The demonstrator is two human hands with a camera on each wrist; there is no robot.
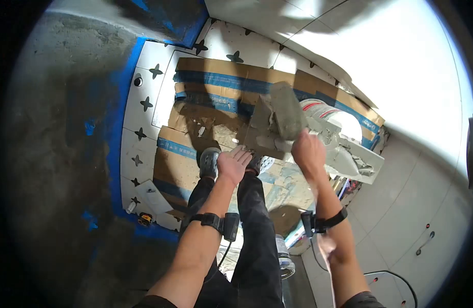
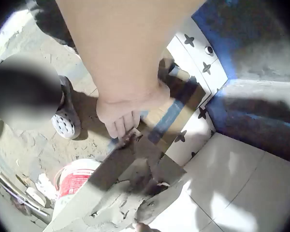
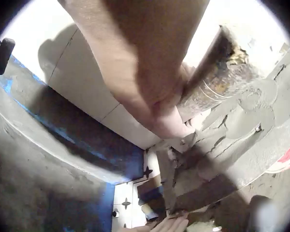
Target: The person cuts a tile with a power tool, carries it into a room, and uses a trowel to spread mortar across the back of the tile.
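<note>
My right hand grips a trowel whose mortar-coated blade lies over the left part of a long tile. Grey mortar is spread unevenly on that tile. In the right wrist view, my right hand curls round a thick, mortar-caked handle. My left hand is palm up with fingers extended at the tile's near-left edge. In the left wrist view, the fingers of my left hand are at the tile's corner; whether they bear its weight is unclear.
A white and red bucket stands beneath the tile. Taped cardboard covers part of the patterned floor, where my shoes stand. White wall tiles are at the right. A small white board and a yellow tool lie at lower left.
</note>
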